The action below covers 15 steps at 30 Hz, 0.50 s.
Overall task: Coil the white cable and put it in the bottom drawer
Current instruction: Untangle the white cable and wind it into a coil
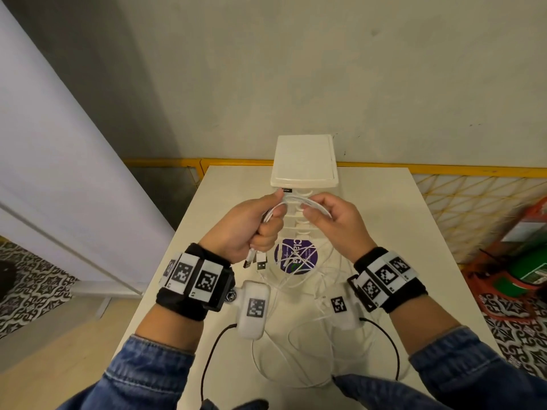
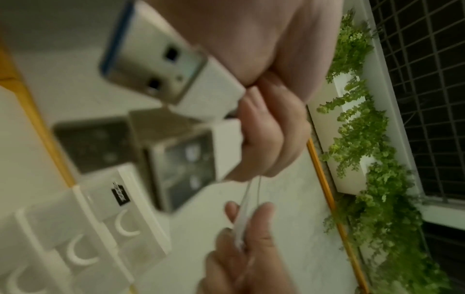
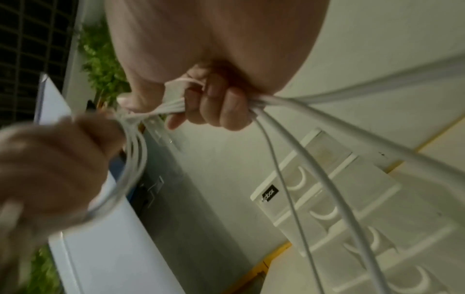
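Note:
Both hands hold the white cable [image 1: 293, 200] up in front of the white drawer tower [image 1: 305, 161] at the back of the table. My left hand [image 1: 260, 223] is a fist round several gathered strands, and two USB plugs [image 1: 256, 263] hang below it. In the left wrist view those plugs [image 2: 161, 67] stick out beside the curled fingers [image 2: 266, 135]. My right hand [image 1: 325, 220] pinches the cable close by, and in its wrist view the strands [image 3: 314, 169] trail down from the right hand [image 3: 214, 103]. Loose loops [image 1: 296, 350] lie on the table. The tower's drawers [image 3: 352, 208] with crescent handles look closed.
The white table [image 1: 414, 232] bears a round purple sticker [image 1: 296, 255] under the hands. A yellow rail [image 1: 444, 167] runs behind the table, with red and green objects [image 1: 527, 261] on the floor at right. A pale panel [image 1: 59, 173] stands at left.

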Available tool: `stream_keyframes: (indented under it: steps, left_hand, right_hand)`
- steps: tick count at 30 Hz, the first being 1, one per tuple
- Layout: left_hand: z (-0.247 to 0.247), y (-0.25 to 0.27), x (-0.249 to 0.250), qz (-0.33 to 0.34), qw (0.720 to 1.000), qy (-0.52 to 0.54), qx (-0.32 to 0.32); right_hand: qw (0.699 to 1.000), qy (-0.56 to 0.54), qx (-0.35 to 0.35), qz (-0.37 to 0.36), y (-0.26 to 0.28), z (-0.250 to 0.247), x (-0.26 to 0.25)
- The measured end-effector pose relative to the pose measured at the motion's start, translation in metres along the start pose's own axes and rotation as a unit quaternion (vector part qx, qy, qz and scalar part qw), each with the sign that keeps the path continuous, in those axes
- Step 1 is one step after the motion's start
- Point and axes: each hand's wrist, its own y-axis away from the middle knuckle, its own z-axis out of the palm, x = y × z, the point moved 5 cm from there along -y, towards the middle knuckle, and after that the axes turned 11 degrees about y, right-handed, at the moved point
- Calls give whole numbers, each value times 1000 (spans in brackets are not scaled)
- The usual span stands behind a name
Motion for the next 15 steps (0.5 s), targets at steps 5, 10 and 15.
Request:
stream_keyframes:
  steps: [5, 10, 15]
  left_hand:
    - [3, 0, -4, -12, 1000, 16, 0]
    - [32, -3, 10, 30, 959, 221, -175]
    - [29, -4, 35, 127, 885, 382, -232]
  right_hand:
    - [999, -12, 50, 8, -7, -14, 2]
    - [999, -27, 2, 34, -2, 15, 16]
    - [995, -74, -35, 61, 15, 42, 34]
